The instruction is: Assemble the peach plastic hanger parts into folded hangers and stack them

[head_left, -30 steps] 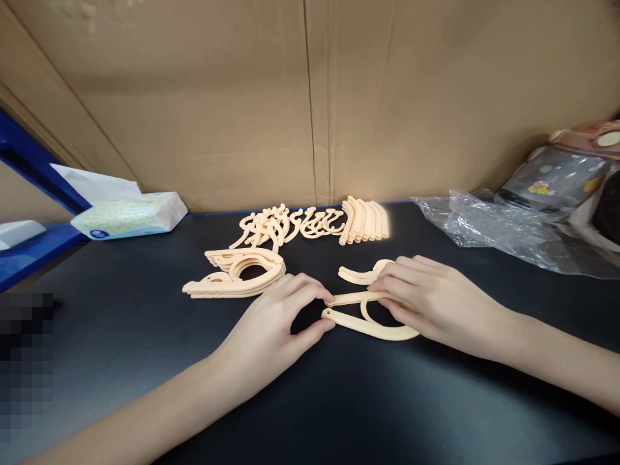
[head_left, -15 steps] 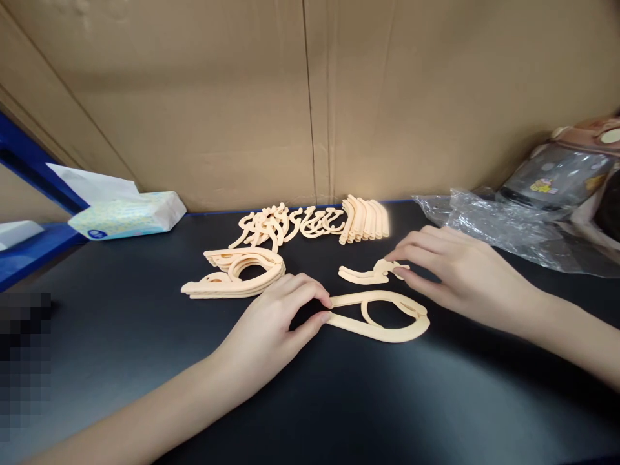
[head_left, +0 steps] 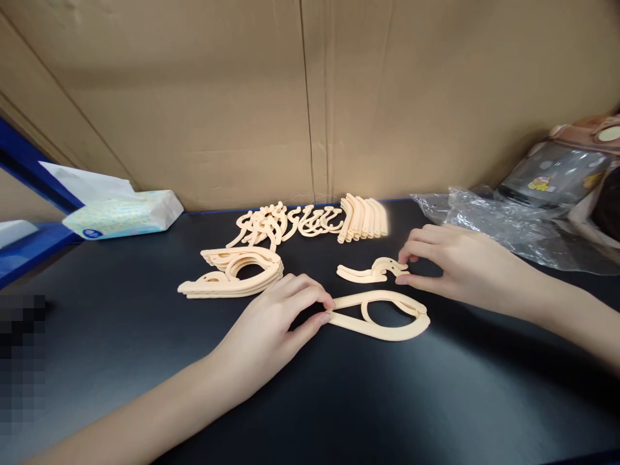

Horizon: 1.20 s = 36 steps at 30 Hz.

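Observation:
A cream folding clothes hanger [head_left: 394,332], its two arms drawn together into a teardrop loop, lies on the black table. My left hand [head_left: 285,316] pinches its narrow left end between thumb and fingers. Just beyond it lie two small curved hanger pieces [head_left: 363,274], stacked one over the other. My right hand [head_left: 455,265] has its thumb and fingertips closed around their right end. To the left of the hanger, partly behind my left hand, is a stack of similar folded hangers [head_left: 232,287].
Toward the back sit a heap of loose hook pieces [head_left: 266,223] and a row of curved arm pieces [head_left: 363,218]. A tissue pack [head_left: 126,213] stands at the left. Crumpled clear plastic [head_left: 475,216] and a transparent bag [head_left: 547,174] occupy the right, before a cardboard wall [head_left: 217,103].
My right hand's fingertips have shifted slightly right, from the top of the small curved pieces to their right end. My left hand keeps its pinch on the hanger.

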Available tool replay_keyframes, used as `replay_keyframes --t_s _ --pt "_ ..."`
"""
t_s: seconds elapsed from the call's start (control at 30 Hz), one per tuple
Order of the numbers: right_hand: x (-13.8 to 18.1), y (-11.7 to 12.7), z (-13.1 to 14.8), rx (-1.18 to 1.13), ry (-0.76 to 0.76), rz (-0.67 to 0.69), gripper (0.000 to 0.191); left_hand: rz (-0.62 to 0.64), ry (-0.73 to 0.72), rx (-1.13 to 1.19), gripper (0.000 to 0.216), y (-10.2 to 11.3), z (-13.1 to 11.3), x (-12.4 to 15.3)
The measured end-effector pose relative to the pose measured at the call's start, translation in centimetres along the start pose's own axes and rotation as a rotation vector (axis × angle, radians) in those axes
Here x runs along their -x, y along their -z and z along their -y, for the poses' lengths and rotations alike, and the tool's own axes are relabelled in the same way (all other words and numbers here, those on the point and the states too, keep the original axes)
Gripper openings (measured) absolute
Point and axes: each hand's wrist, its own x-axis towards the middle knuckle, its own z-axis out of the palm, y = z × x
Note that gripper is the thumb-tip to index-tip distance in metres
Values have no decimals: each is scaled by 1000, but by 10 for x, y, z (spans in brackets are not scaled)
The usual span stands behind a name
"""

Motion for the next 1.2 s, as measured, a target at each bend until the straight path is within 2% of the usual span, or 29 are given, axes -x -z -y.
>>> replay_keyframes --t_s 0.17,0.43,0.73,1.07,1.2 --pt "2 -2 2 -25 -23 42 15 12 31 40 10 2 0 -1" --pt "0 -1 5 -75 -46 105 15 16 91 92 14 1 -1 -4" --pt "0 0 8 -92 -36 49 15 19 77 86 24 -1 3 -2" --pt "-2 -2 11 -77 -32 62 15 53 87 28 37 -3 1 -1" --pt "-1 -4 13 -46 -12 19 16 51 81 27 36 -4 0 -1"
